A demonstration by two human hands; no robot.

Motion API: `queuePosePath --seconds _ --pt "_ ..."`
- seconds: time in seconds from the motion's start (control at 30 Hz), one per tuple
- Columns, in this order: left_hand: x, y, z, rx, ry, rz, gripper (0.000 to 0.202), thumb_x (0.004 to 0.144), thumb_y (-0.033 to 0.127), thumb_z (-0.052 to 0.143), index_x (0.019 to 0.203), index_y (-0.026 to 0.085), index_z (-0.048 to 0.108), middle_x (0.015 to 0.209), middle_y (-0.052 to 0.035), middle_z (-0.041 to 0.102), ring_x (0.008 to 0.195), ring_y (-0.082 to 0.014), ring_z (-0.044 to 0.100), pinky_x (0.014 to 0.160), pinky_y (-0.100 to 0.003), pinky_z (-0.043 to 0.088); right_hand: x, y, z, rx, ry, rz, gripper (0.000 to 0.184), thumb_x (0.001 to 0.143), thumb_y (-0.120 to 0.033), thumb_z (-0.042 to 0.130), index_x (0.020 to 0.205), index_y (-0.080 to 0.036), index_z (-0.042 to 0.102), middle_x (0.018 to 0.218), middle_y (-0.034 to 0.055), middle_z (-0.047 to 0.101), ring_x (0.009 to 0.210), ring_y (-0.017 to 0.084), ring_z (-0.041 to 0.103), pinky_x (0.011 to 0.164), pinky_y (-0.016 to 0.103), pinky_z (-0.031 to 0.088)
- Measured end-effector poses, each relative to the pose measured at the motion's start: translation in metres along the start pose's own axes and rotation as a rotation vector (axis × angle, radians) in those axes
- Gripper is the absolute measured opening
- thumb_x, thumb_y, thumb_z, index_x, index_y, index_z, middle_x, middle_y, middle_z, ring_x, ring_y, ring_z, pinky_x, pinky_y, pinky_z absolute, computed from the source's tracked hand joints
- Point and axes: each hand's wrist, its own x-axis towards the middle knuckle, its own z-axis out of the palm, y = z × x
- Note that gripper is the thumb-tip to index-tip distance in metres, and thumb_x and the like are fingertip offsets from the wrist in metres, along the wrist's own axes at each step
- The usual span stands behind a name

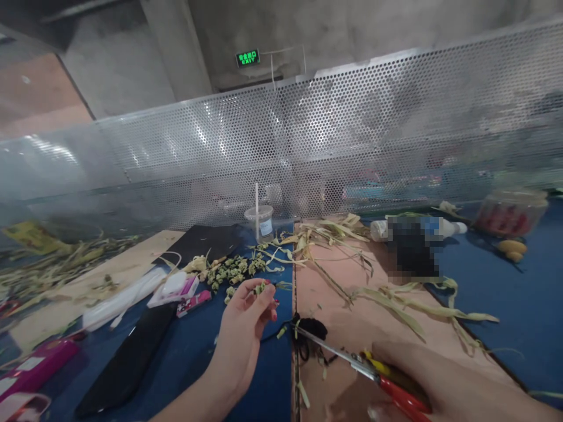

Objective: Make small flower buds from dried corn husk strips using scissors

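The left hand (241,322) is closed to a pinch, thumb against the forefinger, on a small pale green piece (263,287). That piece sits just short of the view's centre, toward seven o'clock, above the blue table (268,381). The right hand (409,369), at five o'clock, is curled around the red and yellow handles of a pair of scissors (363,366). Their blades point to ten o'clock, and the tip overlaps a tangle of black cord (313,329) in view; whether they touch cannot be told. The cord lies on a pinkish-brown board (325,272), at about three to four o'clock from the left hand. Just beyond that hand, toward eleven o'clock, is a pile of small green clusters (235,271). A lidded plastic cup (264,227) with a straw stands farther off at twelve. Dried leaf strips (387,302) lie across the board, well past the scissors toward twelve to one.
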Motion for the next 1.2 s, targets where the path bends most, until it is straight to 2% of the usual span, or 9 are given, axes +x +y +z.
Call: queuePosePath --seconds 0.2,0.33,0.47,0.63,0.83,0.97,1.1,1.2 --pt "0.004 -0.005 -0.001 -0.084 0.066 -0.186 0.03 0.058 0.021 0.076 0.082 0.019 0.056 0.074 0.0019 0.06 0.058 -0.0062 0.054 0.051 -0.016 0.044 0.01 -0.017 -0.007 0.152 -0.044 -0.004 0.025 0.078 -0.032 0.052 0.102 -0.03 0.058 0.085 0.0005 0.066 0.075 0.02 0.061 0.064 0.028 0.048" --pt "-0.001 -0.002 0.002 -0.053 0.021 -0.246 0.031 0.058 0.02 0.076 0.083 0.018 0.058 0.067 0.0026 0.057 0.058 -0.0071 0.055 0.053 -0.017 0.045 0.014 -0.028 -0.006 0.183 0.02 0.01 0.02 0.077 -0.028 0.053 0.097 -0.027 0.058 0.087 -0.001 0.065 0.079 0.017 0.059 0.068 0.025 0.047" --pt "-0.008 0.002 0.009 -0.011 -0.049 -0.261 0.031 0.057 0.025 0.076 0.081 0.017 0.058 0.064 0.0028 0.056 0.055 -0.007 0.052 0.052 -0.018 0.043 0.013 -0.034 -0.001 0.156 0.063 0.038 0.011 0.075 -0.026 0.054 0.086 -0.025 0.058 0.078 -0.0037 0.064 0.068 0.014 0.057 0.059 0.021 0.044" --pt "-0.013 0.001 0.011 0.046 -0.14 -0.243 0.028 0.061 0.028 0.074 0.081 0.016 0.059 0.062 0.003 0.054 0.054 -0.0068 0.048 0.053 -0.018 0.04 0.007 -0.039 0.001 -0.045 0.153 0.048 0.002 0.071 -0.022 0.056 0.072 -0.021 0.054 0.064 -0.0036 0.057 0.055 0.012 0.05 0.048 0.02 0.037" --pt "-0.017 -0.001 0.008 0.065 -0.256 -0.214 0.021 0.066 0.029 0.069 0.08 0.016 0.059 0.06 0.003 0.053 0.055 -0.0084 0.048 0.054 -0.02 0.038 0.003 -0.046 -0.003 -0.411 0.208 -0.028 0.015 0.066 -0.028 0.06 0.065 -0.02 0.047 0.066 -0.0001 0.054 0.054 0.012 0.046 0.048 0.022 0.032" --pt "-0.023 0.003 0.01 0.083 -0.28 -0.226 0.022 0.065 0.029 0.069 0.081 0.017 0.06 0.062 0.0032 0.054 0.054 -0.0089 0.048 0.053 -0.02 0.037 0.005 -0.037 0.005 -0.459 0.191 -0.104 0.016 0.064 -0.026 0.06 0.066 -0.019 0.045 0.071 0.0016 0.055 0.061 0.014 0.048 0.053 0.023 0.034" --pt "-0.025 0.003 0.01 0.133 -0.298 -0.246 0.024 0.064 0.028 0.07 0.083 0.017 0.06 0.064 0.0021 0.057 0.051 -0.0085 0.048 0.05 -0.02 0.034 0.012 -0.014 0.022 -0.402 0.167 -0.214 0.016 0.06 -0.024 0.057 0.07 -0.02 0.045 0.074 0.0021 0.056 0.063 0.015 0.047 0.055 0.025 0.036" --pt "-0.021 -0.001 0.008 0.132 -0.33 -0.228 0.027 0.064 0.026 0.07 0.087 0.018 0.06 0.07 0.0005 0.06 0.054 -0.0087 0.049 0.052 -0.02 0.037 0.016 -0.001 0.03 -0.343 0.159 -0.264 0.019 0.059 -0.024 0.055 0.075 -0.02 0.046 0.078 0.0027 0.056 0.067 0.016 0.049 0.058 0.026 0.038"
